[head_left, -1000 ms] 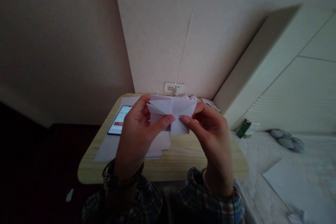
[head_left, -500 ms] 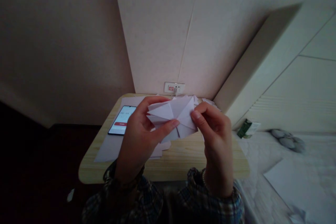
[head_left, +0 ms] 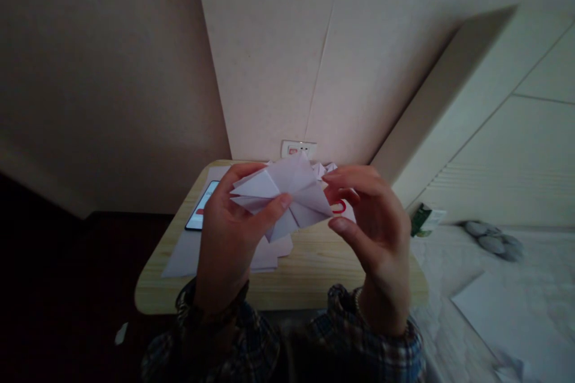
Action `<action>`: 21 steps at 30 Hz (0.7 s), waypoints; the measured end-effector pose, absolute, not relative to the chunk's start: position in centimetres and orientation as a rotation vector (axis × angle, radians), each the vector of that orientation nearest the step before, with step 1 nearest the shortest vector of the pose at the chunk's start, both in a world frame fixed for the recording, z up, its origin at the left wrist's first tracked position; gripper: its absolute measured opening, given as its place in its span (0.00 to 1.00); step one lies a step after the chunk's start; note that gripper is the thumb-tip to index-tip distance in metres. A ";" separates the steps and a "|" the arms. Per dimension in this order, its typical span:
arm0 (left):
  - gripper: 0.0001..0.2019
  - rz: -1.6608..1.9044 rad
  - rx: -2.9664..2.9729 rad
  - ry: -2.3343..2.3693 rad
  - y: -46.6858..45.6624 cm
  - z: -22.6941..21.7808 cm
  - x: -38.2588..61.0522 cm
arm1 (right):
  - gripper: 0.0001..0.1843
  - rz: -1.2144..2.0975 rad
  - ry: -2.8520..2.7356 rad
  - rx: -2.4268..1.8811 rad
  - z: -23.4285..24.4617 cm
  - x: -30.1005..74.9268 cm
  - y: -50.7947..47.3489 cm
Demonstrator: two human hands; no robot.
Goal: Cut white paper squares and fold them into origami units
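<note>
A white folded paper (head_left: 299,188) with creased, pointed flaps is held up above the small table. My left hand (head_left: 238,221) grips it from the left, the thumb pressed on its middle and the fingers behind. Just off the paper's right corner is my right hand (head_left: 372,215), thumb and fingers apart with nothing between them. Behind that hand a red curved thing (head_left: 340,206) shows in part; I cannot make out what it is.
On the wooden table (head_left: 309,278) lie a phone (head_left: 196,215), white paper sheets (head_left: 179,254) and folded pieces (head_left: 326,169) at the back. A wall socket (head_left: 297,148) sits behind. To the right are a green-and-white box (head_left: 426,219), a grey item (head_left: 492,240) and more paper (head_left: 507,311).
My right hand has let go of the paper's right side and moved slightly right, its fingers spreading. My left hand has shifted left with the paper, covering more of the phone.
</note>
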State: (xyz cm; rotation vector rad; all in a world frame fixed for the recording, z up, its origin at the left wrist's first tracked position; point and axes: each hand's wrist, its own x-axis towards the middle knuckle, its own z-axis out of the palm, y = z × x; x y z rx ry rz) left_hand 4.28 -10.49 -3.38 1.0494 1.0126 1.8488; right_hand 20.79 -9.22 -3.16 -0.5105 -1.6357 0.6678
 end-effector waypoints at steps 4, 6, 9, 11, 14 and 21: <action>0.17 1.858 1.099 1.003 -10.5 -3.4 4.3 | 0.21 0.644 -1.741 -0.559 -3.1 20.9 -9.2; 0.17 1.875 1.148 1.000 -10.5 -3.6 4.4 | 0.21 0.671 -1.710 -0.583 -3.2 20.7 -9.3; 0.17 1.931 1.185 0.978 -10.5 -3.8 4.5 | 0.20 0.746 -1.646 -0.632 -3.3 20.2 -9.5; 0.17 1.949 1.194 0.969 -10.6 -3.8 4.5 | 0.18 0.765 -1.593 -0.658 -3.3 20.0 -9.6; 0.17 1.934 1.189 0.996 -10.7 -3.7 4.6 | 0.15 0.733 -1.543 -0.670 -3.3 19.7 -9.6; 0.18 1.928 1.201 0.989 -10.8 -3.6 4.7 | 0.10 0.703 -1.506 -0.722 -3.2 19.9 -9.9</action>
